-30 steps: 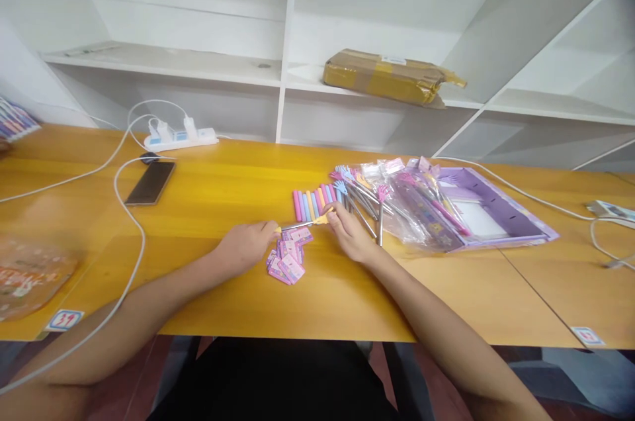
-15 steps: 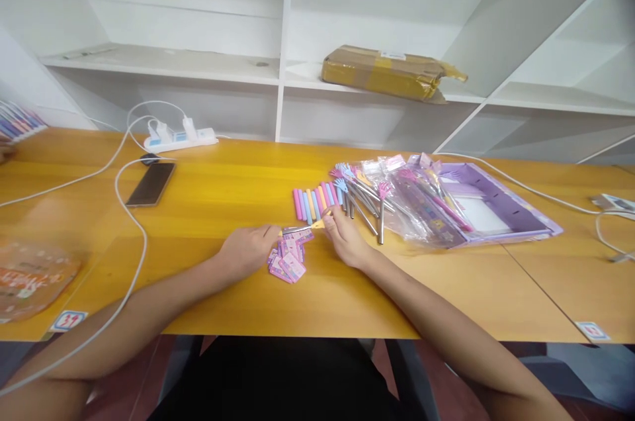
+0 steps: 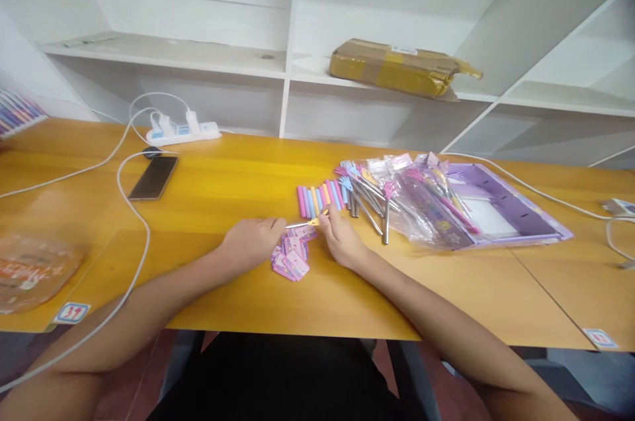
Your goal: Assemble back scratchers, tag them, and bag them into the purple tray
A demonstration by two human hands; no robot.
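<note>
Just beside the pink cards (image 3: 292, 261), the left hand (image 3: 253, 242) and right hand (image 3: 342, 240) (both curled closed) grip a yellow-headed rod (image 3: 298, 226).

Left grip (image 3: 254, 241), right grip (image 3: 341, 235), rod (image 3: 299, 225) between

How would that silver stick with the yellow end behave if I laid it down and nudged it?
The silver stick looks stiff, running straight between the left hand and right hand. Its shiny surface may be slippery. It would probably roll a little, since it seems round, though the wider yellow end might stop it.
</note>
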